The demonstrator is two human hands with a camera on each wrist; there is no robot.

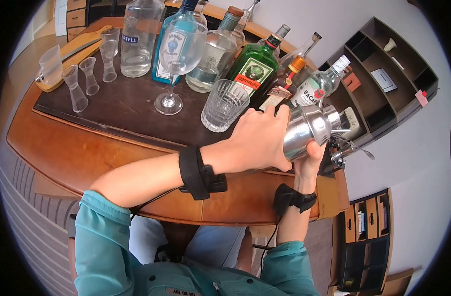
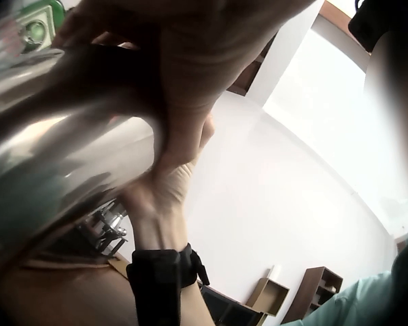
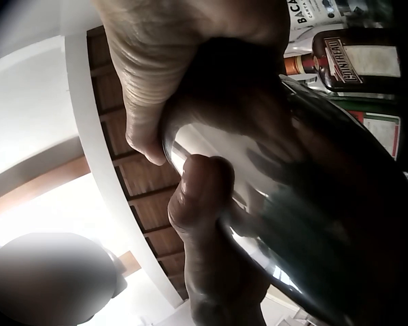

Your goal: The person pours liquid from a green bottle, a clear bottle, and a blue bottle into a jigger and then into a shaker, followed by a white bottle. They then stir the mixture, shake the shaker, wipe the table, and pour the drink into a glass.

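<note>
A shiny steel cocktail shaker [image 1: 309, 129] is held up over the table's right part, tilted nearly on its side, its capped end toward the right. My left hand [image 1: 257, 135] grips the body from the left, fingers over the top. On the other side my right hand [image 1: 310, 160] grips it, thumb on the metal near the shoulder. In the left wrist view the shaker's body [image 2: 68, 159] fills the left side. The right wrist view shows the shaker [image 3: 306, 197] with the left thumb [image 3: 200, 197] against it. Most of the right fingers are hidden behind the metal.
Close to the left hand stand a cut-glass tumbler [image 1: 224, 106] and a stemmed balloon glass [image 1: 171, 98]. Several liquor bottles, including a green Jägermeister bottle [image 1: 255, 69], line the back. Small jigger-shaped glasses [image 1: 75, 89] and a wooden board [image 1: 82, 42] are at left. Metal bar tools [image 1: 340, 153] stand right.
</note>
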